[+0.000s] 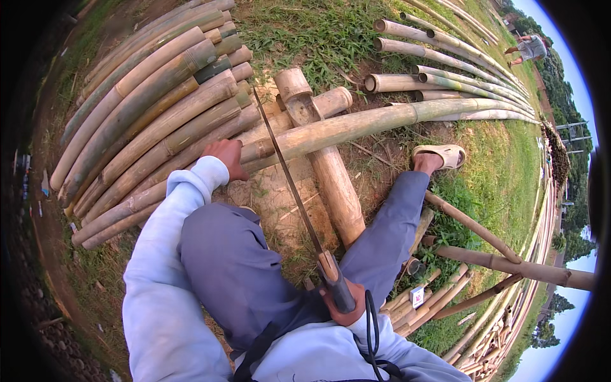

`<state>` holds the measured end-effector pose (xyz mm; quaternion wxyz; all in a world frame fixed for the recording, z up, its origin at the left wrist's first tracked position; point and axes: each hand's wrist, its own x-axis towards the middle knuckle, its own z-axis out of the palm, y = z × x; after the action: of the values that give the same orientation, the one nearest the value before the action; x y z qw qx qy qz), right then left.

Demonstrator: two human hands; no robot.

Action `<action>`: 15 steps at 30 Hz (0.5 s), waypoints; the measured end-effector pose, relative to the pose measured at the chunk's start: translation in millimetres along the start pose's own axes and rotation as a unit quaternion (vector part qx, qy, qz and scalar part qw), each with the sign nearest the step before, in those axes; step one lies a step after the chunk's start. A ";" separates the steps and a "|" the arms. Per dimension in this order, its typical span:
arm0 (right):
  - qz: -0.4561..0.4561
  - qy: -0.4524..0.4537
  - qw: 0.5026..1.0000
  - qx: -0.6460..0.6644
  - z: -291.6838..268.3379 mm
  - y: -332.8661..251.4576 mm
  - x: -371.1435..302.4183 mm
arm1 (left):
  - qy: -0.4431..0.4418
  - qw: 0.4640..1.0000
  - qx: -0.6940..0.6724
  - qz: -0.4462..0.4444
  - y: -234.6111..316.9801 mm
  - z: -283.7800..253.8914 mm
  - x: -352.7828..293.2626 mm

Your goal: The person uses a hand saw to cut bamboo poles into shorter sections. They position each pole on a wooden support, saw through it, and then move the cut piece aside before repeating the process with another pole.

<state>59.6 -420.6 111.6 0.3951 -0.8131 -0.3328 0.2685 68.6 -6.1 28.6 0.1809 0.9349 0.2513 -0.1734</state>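
A long bamboo pole lies across a thick notched bamboo log in front of me. My left hand is closed over the pole near its left part. My right hand, close to my lap, is wrapped round the dark-and-wooden handle of a handsaw. The saw's long narrow blade points up and away, crossing the pole a little right of my left hand. Whether its teeth have cut into the bamboo cannot be made out.
Cut bamboo lengths are piled at left. Long poles lie on the grass at far right. A bamboo frame stands at right, near shorter pieces. My sandaled foot is beside the log. Another person is far off.
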 end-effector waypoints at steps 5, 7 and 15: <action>-0.002 0.012 0.992 0.128 25.0 7.1 71.6 | -0.005 1.000 -0.007 0.006 -4.3 0.2 4.0; -0.051 0.036 0.989 0.136 39.6 12.8 109.1 | -0.003 1.000 -0.001 0.006 2.5 -7.4 1.9; -0.037 0.030 0.986 0.161 -3.5 14.6 -15.0 | 0.008 1.000 -0.003 -0.017 -3.6 -0.3 2.4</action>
<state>57.3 -440.3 104.1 0.5403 -0.7337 -0.3033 0.2788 68.7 -2.1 27.0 0.1789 0.9314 0.2688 -0.1681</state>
